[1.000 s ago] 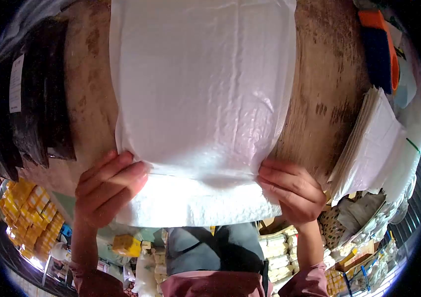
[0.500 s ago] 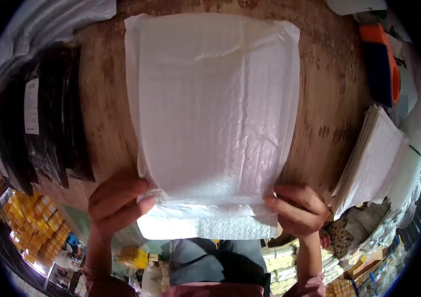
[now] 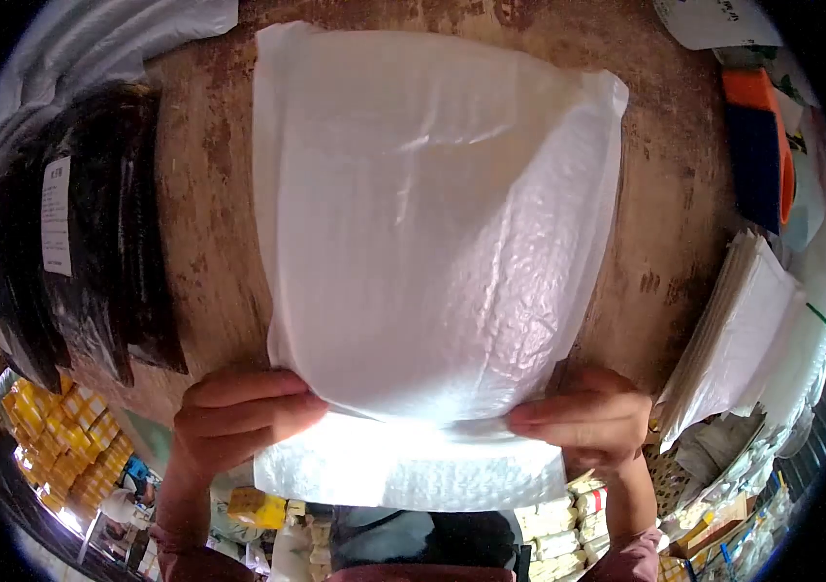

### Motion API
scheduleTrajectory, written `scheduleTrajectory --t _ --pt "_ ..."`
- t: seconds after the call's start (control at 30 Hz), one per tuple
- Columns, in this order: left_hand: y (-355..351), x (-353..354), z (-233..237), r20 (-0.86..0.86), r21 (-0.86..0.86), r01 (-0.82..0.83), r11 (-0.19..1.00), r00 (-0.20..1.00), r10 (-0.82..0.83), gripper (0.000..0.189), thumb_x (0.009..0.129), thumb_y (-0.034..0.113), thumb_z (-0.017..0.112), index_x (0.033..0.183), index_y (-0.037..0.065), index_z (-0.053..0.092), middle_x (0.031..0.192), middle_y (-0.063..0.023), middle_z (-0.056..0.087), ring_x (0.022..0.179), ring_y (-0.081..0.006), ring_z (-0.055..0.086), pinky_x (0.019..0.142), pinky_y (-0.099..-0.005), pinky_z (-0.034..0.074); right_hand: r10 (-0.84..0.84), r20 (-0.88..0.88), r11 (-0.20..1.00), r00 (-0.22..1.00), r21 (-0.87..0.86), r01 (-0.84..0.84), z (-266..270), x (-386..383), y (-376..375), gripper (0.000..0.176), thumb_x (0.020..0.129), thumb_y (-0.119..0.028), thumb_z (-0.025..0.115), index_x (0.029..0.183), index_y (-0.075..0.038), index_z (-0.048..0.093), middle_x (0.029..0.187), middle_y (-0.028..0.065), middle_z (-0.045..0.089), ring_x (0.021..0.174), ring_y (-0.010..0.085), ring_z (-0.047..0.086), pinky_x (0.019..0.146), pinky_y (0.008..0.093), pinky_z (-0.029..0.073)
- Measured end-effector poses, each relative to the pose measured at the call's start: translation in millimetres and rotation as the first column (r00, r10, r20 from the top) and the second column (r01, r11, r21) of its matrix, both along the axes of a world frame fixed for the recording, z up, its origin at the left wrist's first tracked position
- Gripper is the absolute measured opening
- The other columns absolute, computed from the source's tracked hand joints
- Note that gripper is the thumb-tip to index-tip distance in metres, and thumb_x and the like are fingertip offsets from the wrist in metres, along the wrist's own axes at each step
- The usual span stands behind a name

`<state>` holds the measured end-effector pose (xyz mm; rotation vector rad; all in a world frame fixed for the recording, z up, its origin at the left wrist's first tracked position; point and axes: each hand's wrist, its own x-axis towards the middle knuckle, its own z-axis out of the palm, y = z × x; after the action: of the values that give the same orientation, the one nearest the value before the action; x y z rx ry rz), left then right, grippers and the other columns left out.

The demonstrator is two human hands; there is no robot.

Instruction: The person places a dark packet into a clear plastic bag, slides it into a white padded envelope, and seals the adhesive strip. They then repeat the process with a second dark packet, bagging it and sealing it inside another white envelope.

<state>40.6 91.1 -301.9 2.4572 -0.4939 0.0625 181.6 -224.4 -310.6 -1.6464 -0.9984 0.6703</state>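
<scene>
A large white bubble mailer [image 3: 403, 223] lies on the brown wooden table, its far corners slightly crumpled. The near end, a flap [image 3: 413, 470] with bubble texture, hangs past the table edge above my lap. My left hand [image 3: 243, 412] pinches the mailer's left side where the flap begins, fingers closed over the edge. Opposite it, my right hand [image 3: 587, 417] grips the right side at the same height. Both thumbs are mostly hidden. Light glares off the plastic between the hands.
Black plastic packages [image 3: 93, 242], one with a white label, lie at the left. On the right are a stack of white sheets or bags [image 3: 733, 325] and an orange and dark blue object [image 3: 760, 145]. Yellow packs [image 3: 73, 427] are piled beyond the table, lower left.
Both hands have moved inward along the mailer's near end, and more of the flap shows below them. The mailer's far right corner has shifted right and down.
</scene>
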Motion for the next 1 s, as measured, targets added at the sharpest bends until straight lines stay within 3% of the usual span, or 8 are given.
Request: scheduleTrajectory --t 0.2,0.3,0.43,0.63,0.77,0.83,0.93,1.0 --pt "-12 -12 -4 -0.125 -0.330 -0.208 0.921 0.976 0.176 0.012 0.073 0.006 0.071 0.083 -0.001 0.070 0.086 -0.0127 0.070 0.088 -0.0228 0.067 0.074 -0.0275 0.057 -0.173 -0.104 0.982 0.979 -0.095 0.164 6 -19 -14 0.023 0.075 0.004 0.064 0.096 0.001 0.072 0.094 0.0143 0.071 0.081 0.0238 0.070 0.063 0.0279 0.053" --pt "-21 -19 -9 -0.192 -0.476 -0.335 0.813 0.942 0.276 0.011 0.076 0.006 0.070 0.083 -0.002 0.069 0.085 -0.0168 0.069 0.086 -0.0254 0.069 0.072 -0.0288 0.058 -0.137 -0.002 0.983 0.991 -0.123 0.136 11 -24 -11 0.024 0.075 0.005 0.063 0.097 0.000 0.071 0.093 0.0133 0.071 0.079 0.0220 0.070 0.068 0.0268 0.056" --pt "-17 -32 -30 0.122 -0.414 -0.311 0.856 0.913 0.390 0.015 0.080 0.012 0.068 0.083 -0.001 0.061 0.085 -0.0181 0.067 0.079 -0.0259 0.067 0.064 -0.0305 0.057 -0.162 0.027 0.983 0.986 -0.083 0.163 13 -25 1 0.024 0.075 0.003 0.066 0.098 0.000 0.070 0.091 0.0126 0.071 0.078 0.0216 0.070 0.071 0.0279 0.057" --pt "-15 -42 -28 0.112 -0.364 -0.415 0.834 0.869 0.481 0.015 0.080 0.012 0.068 0.083 -0.001 0.060 0.085 -0.0182 0.067 0.077 -0.0256 0.067 0.063 -0.0303 0.057 -0.221 -0.178 0.974 0.959 0.003 0.225 6 -21 -3 0.005 0.075 0.000 0.071 0.076 0.003 0.067 0.084 0.0216 0.069 0.073 0.0261 0.071 0.062 0.0289 0.058" --pt "-19 -50 -24 0.103 -0.344 -0.459 0.819 0.849 0.519 0.016 0.080 0.012 0.067 0.083 -0.001 0.060 0.084 -0.0182 0.066 0.076 -0.0254 0.066 0.063 -0.0302 0.056 -0.214 -0.114 0.969 0.970 0.098 0.226 8 -21 2 0.007 0.072 0.002 0.070 0.071 0.005 0.064 0.086 0.0239 0.069 0.076 0.0283 0.071 0.064 0.0293 0.058" --pt "-19 -56 -19 0.094 -0.337 -0.477 0.812 0.841 0.533 0.016 0.080 0.013 0.067 0.083 -0.001 0.060 0.084 -0.0182 0.066 0.076 -0.0253 0.066 0.062 -0.0302 0.056 -0.209 -0.216 0.976 0.954 0.009 0.216 16 -23 0 0.008 0.071 0.002 0.068 0.076 0.007 0.065 0.089 0.0246 0.069 0.078 0.0287 0.071 0.064 0.0298 0.058" --pt "-21 -63 -14 0.083 -0.330 -0.504 0.798 0.827 0.556 0.016 0.081 0.013 0.067 0.083 -0.001 0.059 0.084 -0.0183 0.066 0.075 -0.0251 0.065 0.062 -0.0301 0.055 -0.204 -0.250 0.978 0.946 -0.014 0.207 18 -27 -5 0.027 0.068 0.004 0.062 0.093 0.009 0.066 0.096 0.0263 0.068 0.081 0.0296 0.071 0.066 0.0313 0.058" --pt "-23 -66 -14 0.083 -0.328 -0.520 0.788 0.815 0.573 0.016 0.081 0.013 0.067 0.083 -0.001 0.059 0.083 -0.0183 0.065 0.075 -0.0250 0.065 0.061 -0.0300 0.055 -0.183 -0.200 0.981 0.963 0.029 0.192 16 -23 -1 0.021 0.069 0.003 0.064 0.090 0.009 0.063 0.096 0.0271 0.067 0.080 0.0312 0.071 0.065 0.0329 0.059"
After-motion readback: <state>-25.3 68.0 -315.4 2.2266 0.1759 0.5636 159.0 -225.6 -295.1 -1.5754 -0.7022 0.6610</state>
